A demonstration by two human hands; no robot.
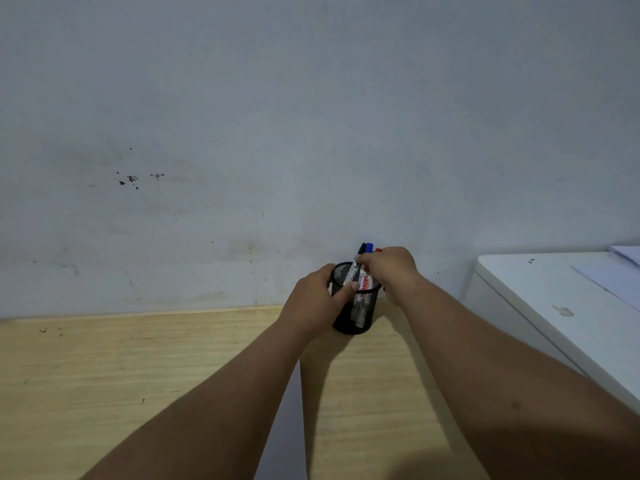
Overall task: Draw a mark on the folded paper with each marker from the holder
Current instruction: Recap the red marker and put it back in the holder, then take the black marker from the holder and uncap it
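A black mesh holder [360,311] stands on the wooden table [138,368] close to the wall. Several markers [366,248] stick out of it, with black, blue and red caps showing. My left hand [317,301] wraps around the holder's left side, thumb across its front. My right hand [389,268] is over the rim, its fingers closed on the white marker barrels. A pale strip [289,427] between my forearms looks like paper; most of it is hidden by my arms.
A stained grey wall [311,133] rises right behind the holder. A white appliance-like box [561,299] with sheets of paper [623,271] on top stands at the right, beside my right forearm.
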